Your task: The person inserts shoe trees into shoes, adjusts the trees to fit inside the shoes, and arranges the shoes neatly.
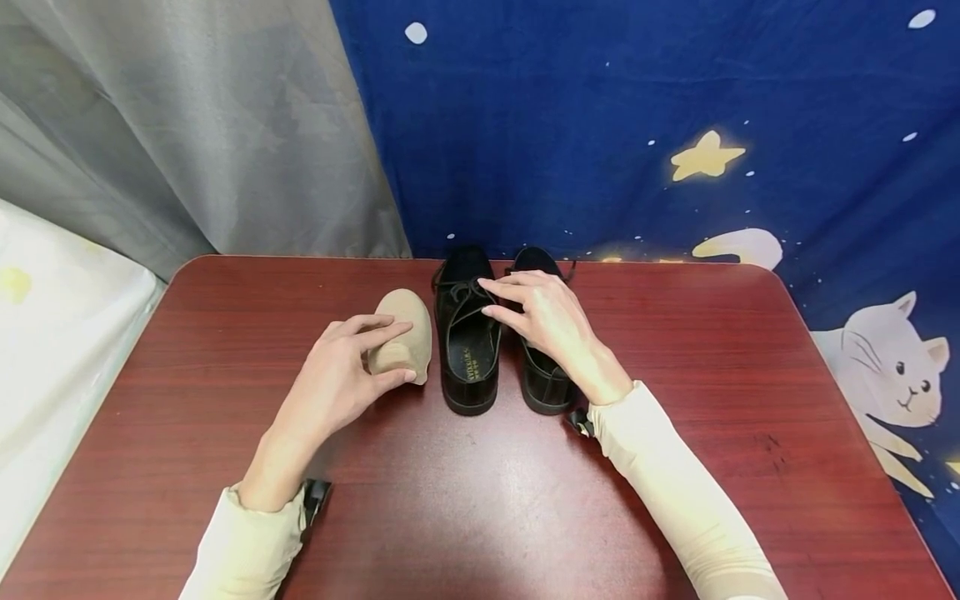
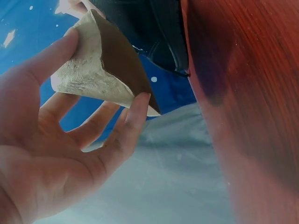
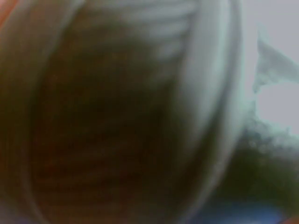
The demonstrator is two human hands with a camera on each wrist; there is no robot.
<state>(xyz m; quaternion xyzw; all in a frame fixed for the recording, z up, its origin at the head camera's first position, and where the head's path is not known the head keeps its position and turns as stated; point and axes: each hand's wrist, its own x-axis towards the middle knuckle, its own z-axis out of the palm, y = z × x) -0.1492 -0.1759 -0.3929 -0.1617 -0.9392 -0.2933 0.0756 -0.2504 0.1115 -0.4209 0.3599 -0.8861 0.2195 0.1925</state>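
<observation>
My left hand [image 1: 341,379] pinches a beige moulded-pulp shoe insert [image 1: 401,354], thumb on one side and fingers on the other. In the left wrist view, its hollow underside and torn-looking rough edge of the shoe insert [image 2: 96,60] face the camera, raised off the table. Just right of it stands a black lace-up shoe [image 1: 471,358], toe pointing away, with lettering on its insole. A second black shoe [image 1: 547,387] stands alongside, partly hidden under my right hand [image 1: 551,321]. That hand's fingers are loosely extended, fingertips by the first shoe's laces.
The dark red wooden table [image 1: 637,500] ends at a back edge close behind the shoe toes. Behind it hang a grey curtain [image 1: 285,125] and a blue star-patterned curtain [image 1: 562,125]. The right wrist view is mostly blurred sleeve fabric [image 3: 205,93].
</observation>
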